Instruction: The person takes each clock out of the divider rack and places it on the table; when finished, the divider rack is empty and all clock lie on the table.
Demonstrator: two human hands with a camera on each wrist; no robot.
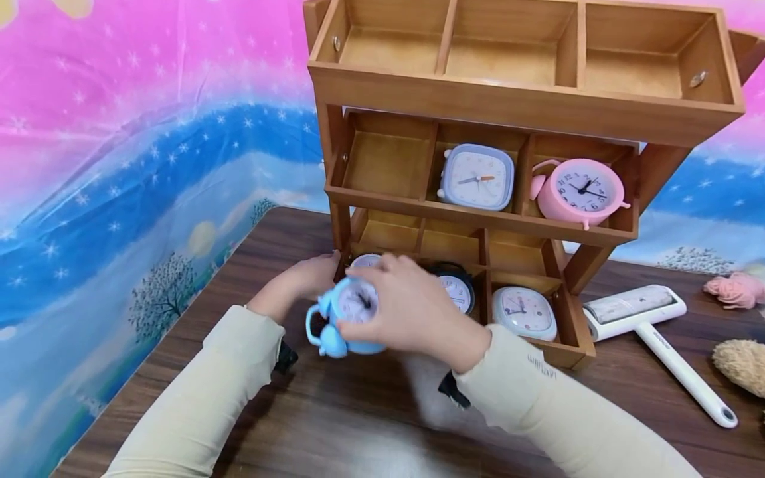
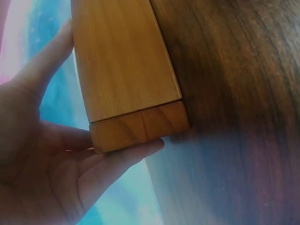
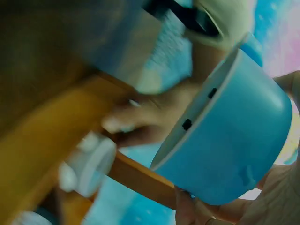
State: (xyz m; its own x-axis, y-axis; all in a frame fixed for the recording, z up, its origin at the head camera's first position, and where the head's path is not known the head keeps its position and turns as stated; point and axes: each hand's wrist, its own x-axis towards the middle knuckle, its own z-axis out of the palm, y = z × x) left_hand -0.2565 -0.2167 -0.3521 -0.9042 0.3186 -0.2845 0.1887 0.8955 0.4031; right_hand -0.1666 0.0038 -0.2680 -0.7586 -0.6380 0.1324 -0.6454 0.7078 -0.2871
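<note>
My right hand (image 1: 412,305) grips a light blue twin-bell alarm clock (image 1: 356,302) in front of the wooden shelf's (image 1: 508,109) lowest tier. The clock is tilted, its bells and handle pointing left. Its smooth blue body (image 3: 229,126) fills much of the right wrist view. My left hand (image 1: 305,275) holds the shelf's lower left side; in the left wrist view its thumb and fingers go around a wooden end (image 2: 140,124). Behind the blue clock, a white-faced clock (image 1: 366,260) sits in the bottom left compartment, partly hidden.
The bottom tier also holds a black clock (image 1: 457,292) and a pale square clock (image 1: 524,313). A lavender clock (image 1: 479,178) and a pink clock (image 1: 582,191) lie in the middle tier. A white lint roller (image 1: 663,335) is on the table at right, near a pink fluffy item (image 1: 736,290).
</note>
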